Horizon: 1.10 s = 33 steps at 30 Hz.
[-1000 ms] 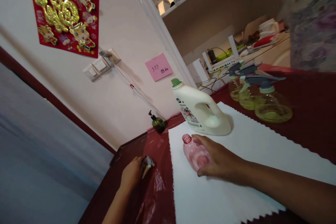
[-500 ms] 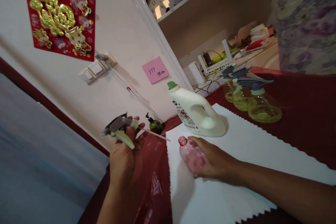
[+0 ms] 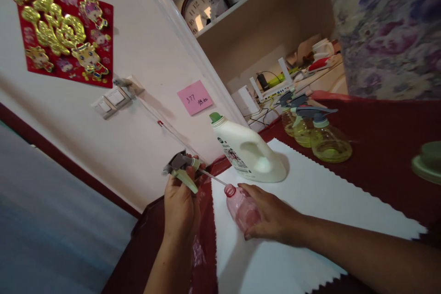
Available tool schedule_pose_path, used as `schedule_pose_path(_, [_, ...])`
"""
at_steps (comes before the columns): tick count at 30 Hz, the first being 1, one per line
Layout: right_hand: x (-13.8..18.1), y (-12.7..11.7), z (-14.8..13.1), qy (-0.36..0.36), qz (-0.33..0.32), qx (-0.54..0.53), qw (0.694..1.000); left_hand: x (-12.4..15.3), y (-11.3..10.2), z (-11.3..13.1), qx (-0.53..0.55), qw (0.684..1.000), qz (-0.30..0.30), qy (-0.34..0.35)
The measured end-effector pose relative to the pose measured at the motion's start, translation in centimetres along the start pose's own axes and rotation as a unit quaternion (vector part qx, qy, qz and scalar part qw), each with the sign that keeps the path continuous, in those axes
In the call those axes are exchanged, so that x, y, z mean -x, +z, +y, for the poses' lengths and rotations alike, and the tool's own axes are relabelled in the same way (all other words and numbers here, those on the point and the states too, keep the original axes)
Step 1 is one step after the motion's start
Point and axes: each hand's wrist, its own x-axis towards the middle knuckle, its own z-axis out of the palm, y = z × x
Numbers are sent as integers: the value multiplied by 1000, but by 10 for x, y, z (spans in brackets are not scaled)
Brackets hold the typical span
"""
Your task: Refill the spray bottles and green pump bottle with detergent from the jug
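Observation:
My left hand (image 3: 184, 197) grips a grey and pale green trigger spray head (image 3: 182, 163) by its collar. Its thin dip tube (image 3: 213, 177) points right, and the tip is at the mouth of a pink clear spray bottle (image 3: 241, 206); I cannot tell whether it is inside. My right hand (image 3: 272, 213) is wrapped round the right side of that bottle, which stands uncapped on a white sheet (image 3: 310, 193) with a zigzag edge. Just behind the bottle is a large cream jug (image 3: 255, 147) with a green cap.
Several spray bottles (image 3: 330, 144) with yellowish liquid stand at the back right on the dark red tablecloth (image 3: 379, 133). A green round object (image 3: 427, 163) lies at the right edge. A white router (image 3: 272, 89) and cables sit behind, near the wall.
My left hand has brought the spray head rightward, so the tube tip now meets the bottle's mouth. My right hand still holds the bottle. The camera view has shifted to the right.

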Motion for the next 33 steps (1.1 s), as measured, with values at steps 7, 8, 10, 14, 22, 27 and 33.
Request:
schedule_pose_path(7, [-2, -5, -6, -3, 24, -4, 1000, 12, 1, -22, -31, 999, -12, -40])
schedule_pose_path(8, [-2, -5, -6, -2, 29, -4, 1000, 16, 0, -30, -38, 997, -23, -56])
schedule_pose_path(10, [-4, -5, -5, -1, 36, -4, 999, 24, -3, -48, -52, 993, -56, -88])
schedule_pose_path(14, [-5, -5, -3, -5, 43, -5, 999, 34, -8, -73, -75, 986, -91, -114])
schedule_pose_path(22, [-4, -5, -3, 9, 37, 6, 999, 40, -7, -77, -80, 987, -100, -101])
schedule_pose_path(27, [-5, -6, -3, 7, 31, 11, 999, 38, -10, -78, -92, 985, -111, -94])
schedule_pose_path(33, [-3, -6, -9, 14, 30, 16, 999, 40, -9, -80, -95, 984, -126, -89])
